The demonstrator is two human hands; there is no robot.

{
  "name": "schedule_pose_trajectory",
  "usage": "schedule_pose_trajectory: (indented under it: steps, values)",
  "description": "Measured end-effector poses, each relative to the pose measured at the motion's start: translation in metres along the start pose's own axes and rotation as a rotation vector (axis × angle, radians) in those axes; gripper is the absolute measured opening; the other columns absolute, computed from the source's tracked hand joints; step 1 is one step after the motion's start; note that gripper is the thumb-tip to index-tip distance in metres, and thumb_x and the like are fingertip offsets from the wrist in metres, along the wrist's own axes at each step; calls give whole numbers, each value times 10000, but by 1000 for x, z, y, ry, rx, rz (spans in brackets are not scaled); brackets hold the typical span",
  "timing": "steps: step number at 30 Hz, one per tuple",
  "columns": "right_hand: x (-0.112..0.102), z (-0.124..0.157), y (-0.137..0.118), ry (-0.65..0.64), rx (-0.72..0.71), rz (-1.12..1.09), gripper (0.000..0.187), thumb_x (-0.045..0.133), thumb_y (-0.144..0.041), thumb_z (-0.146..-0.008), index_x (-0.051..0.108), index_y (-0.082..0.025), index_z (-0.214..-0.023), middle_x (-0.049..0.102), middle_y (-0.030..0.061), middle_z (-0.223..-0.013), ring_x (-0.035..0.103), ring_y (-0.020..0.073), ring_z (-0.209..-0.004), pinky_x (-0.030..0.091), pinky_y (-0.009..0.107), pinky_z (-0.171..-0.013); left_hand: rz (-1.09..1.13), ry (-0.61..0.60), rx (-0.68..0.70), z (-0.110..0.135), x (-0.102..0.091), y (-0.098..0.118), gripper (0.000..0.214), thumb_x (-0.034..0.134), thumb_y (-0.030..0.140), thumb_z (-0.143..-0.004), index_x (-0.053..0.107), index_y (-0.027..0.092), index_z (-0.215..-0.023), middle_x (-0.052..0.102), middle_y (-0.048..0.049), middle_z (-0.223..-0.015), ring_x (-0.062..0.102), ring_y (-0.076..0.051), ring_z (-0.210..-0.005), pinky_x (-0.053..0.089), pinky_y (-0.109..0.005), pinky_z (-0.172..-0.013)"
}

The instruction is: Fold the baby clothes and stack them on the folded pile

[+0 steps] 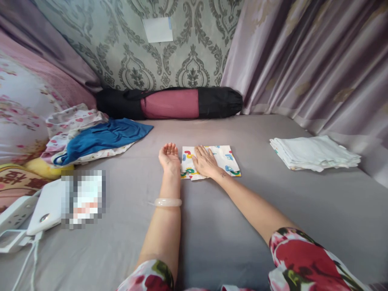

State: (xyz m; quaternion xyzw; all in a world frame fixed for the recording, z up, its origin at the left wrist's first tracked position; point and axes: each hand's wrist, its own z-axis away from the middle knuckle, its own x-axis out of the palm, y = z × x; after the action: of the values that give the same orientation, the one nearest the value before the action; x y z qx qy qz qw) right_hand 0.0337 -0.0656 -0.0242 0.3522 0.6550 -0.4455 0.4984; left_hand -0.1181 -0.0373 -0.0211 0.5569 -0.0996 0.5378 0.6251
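Observation:
A folded white cloth with a colourful print lies on the grey bed sheet in front of me. My right hand rests flat on top of it, palm down, fingers stretched out. Just beside the cloth's left edge is my left hand, palm up with its fingers slightly curled and nothing in it. A pale bangle circles my left wrist.
A neat stack of folded white cloths lies at the right. Loose clothes, with a blue garment on top, are heaped at the left. A black and maroon roll bag lies along the wall. White power strip and cables sit at the near left.

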Motion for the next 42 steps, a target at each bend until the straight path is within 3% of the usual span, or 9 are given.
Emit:
schedule_pose_trajectory:
  steps: [4,8,16,22,30,35,42]
  values:
    - [-10,1,9,-52,23,-39,613,168,-403,-1005,332,-70,-1493,288,139,-1573,202,244,-1466,142,441,-1186,-32,-21,17,-3,-2,0,90,470,253,-783,540,213,-743,645,-22,-800,667,-105,-769,493,-220,-750]
    - [-16,6,27,-13,130,-1,619,180,-389,-999,332,-37,-1485,272,158,-1575,185,268,-1469,122,463,-1187,19,21,-15,0,1,1,105,449,228,-795,541,210,-747,638,-18,-799,659,-95,-747,490,-209,-733]
    - [-9,10,46,-21,198,42,624,182,-392,-998,324,-33,-1488,285,162,-1568,193,263,-1467,115,474,-1188,17,30,-14,3,2,1,106,446,226,-797,542,209,-755,638,-19,-806,656,-96,-764,482,-207,-741]
    - [-14,13,38,-51,204,13,605,172,-394,-1003,325,-75,-1493,275,148,-1576,185,267,-1470,119,473,-1188,19,18,-24,-1,0,2,108,443,221,-799,547,211,-769,645,-17,-799,662,-96,-770,485,-212,-742]
    - [-8,21,8,-27,62,18,617,200,-387,-1002,291,-42,-1505,222,154,-1591,155,258,-1477,97,456,-1194,68,63,-33,5,4,4,140,435,214,-837,548,199,-755,649,-28,-796,658,-99,-744,488,-204,-714]
    - [3,20,8,1,52,38,602,226,-379,-1000,313,-54,-1499,221,144,-1593,153,251,-1477,96,457,-1192,70,50,-37,3,2,3,140,431,205,-830,557,197,-769,657,-31,-816,667,-105,-787,494,-215,-741]
    - [1,20,7,-14,63,51,610,234,-377,-1000,296,-37,-1503,219,149,-1593,158,254,-1476,113,469,-1190,124,68,-59,8,5,5,139,439,192,-834,566,188,-779,648,-18,-777,662,-94,-743,492,-204,-724]
